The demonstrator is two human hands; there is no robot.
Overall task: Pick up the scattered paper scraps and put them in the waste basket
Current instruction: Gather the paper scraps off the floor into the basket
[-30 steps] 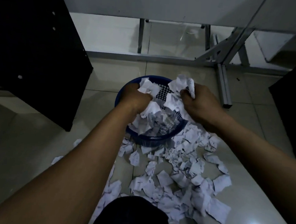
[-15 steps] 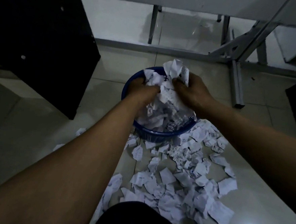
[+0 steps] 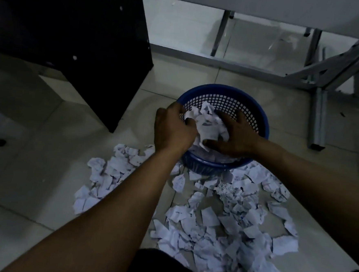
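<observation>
We hold both hands over the round blue plastic mesh waste basket (image 3: 258, 116) on the pale tiled floor (image 3: 44, 169). Our left hand (image 3: 174, 129) curls its fingers round a wad of crumpled white paper scraps (image 3: 207, 125) inside the basket's rim. Our right hand (image 3: 235, 137) presses the same wad, fingers spread and straight. More torn white paper scraps (image 3: 221, 223) lie strewn on the floor just beside the basket.

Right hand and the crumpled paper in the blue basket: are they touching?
Touching. The head view shows the right hand pressing with spread fingers on the crumpled paper inside the blue basket, with no gap between them.
</observation>
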